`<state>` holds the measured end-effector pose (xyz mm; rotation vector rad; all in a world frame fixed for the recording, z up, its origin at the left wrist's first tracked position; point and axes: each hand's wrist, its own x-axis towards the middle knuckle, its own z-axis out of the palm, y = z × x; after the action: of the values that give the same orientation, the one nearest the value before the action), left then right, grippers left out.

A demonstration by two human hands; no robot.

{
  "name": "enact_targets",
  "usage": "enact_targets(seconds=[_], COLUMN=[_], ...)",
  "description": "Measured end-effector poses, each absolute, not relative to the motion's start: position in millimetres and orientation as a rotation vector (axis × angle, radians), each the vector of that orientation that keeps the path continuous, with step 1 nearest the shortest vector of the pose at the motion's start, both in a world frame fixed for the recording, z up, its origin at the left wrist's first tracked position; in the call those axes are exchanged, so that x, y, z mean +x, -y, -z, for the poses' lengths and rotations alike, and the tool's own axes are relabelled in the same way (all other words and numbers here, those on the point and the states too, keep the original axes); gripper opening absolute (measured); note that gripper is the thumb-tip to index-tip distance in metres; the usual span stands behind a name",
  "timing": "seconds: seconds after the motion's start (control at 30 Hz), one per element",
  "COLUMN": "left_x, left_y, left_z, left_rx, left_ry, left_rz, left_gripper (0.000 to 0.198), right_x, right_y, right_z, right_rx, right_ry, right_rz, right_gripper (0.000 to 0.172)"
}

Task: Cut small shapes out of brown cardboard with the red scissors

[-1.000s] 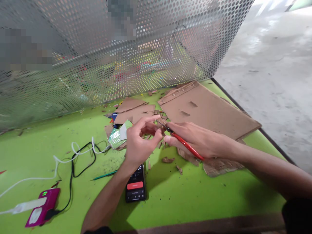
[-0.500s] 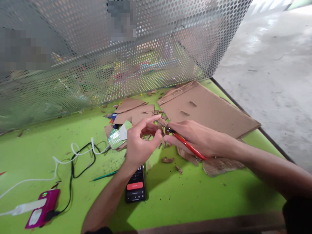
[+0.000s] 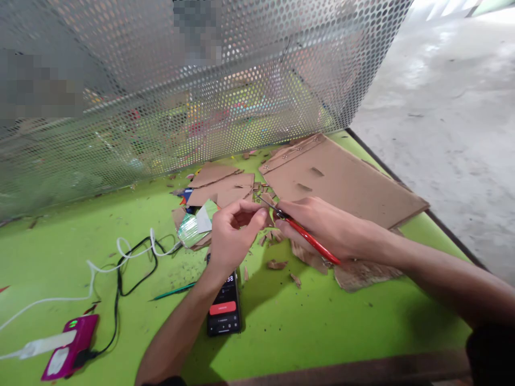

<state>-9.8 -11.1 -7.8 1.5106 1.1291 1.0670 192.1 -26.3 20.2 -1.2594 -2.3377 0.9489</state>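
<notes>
My right hand (image 3: 308, 217) is closed around a red-handled tool (image 3: 309, 239) with a dark pivot and thin, pointed metal jaws. Whether it is scissors or long-nose pliers I cannot tell. The jaws point up and left, over small brown cardboard scraps and just past the fingertips of my left hand (image 3: 235, 230). That hand is closed, with thumb and forefinger pinched together near the jaws. Anything in the pinch is too small or hidden to make out. Small cardboard scraps (image 3: 277, 235) lie below the hands, and a loose scrap (image 3: 277, 264) rests nearer to me.
A large cardboard sheet (image 3: 341, 182) lies behind my right hand, smaller cardboard pieces (image 3: 213, 177) to its left. A phone (image 3: 223, 316) is under my left forearm. A green pencil (image 3: 173, 291), cables (image 3: 118, 268) and a magenta power bank (image 3: 82, 335) lie left. A perforated metal screen (image 3: 241, 107) stands behind.
The thumb and forefinger of my left hand have closed from a spread shape into a pinch, the forefinger lowering. My right hand and the tool have hardly moved.
</notes>
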Motion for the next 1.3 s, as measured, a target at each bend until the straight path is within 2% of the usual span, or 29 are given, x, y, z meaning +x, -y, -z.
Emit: enact_targets(seconds=[0.27, 1.3], left_x=[-9.3, -11.5], left_y=[13.8, 13.8], left_z=[9.3, 9.1], left_rx=[1.554, 1.578], left_ry=[-1.157, -1.172], left_rz=[-1.054, -1.051], left_gripper=[0.01, 0.014], right_x=[190.5, 187.8], right_y=[27.9, 27.2], right_z=[-18.5, -5.4], right_rx=[-1.226, -1.102], right_ry=[2.367, 2.3], right_rz=[-0.916, -0.911], right_gripper=[0.009, 0.02])
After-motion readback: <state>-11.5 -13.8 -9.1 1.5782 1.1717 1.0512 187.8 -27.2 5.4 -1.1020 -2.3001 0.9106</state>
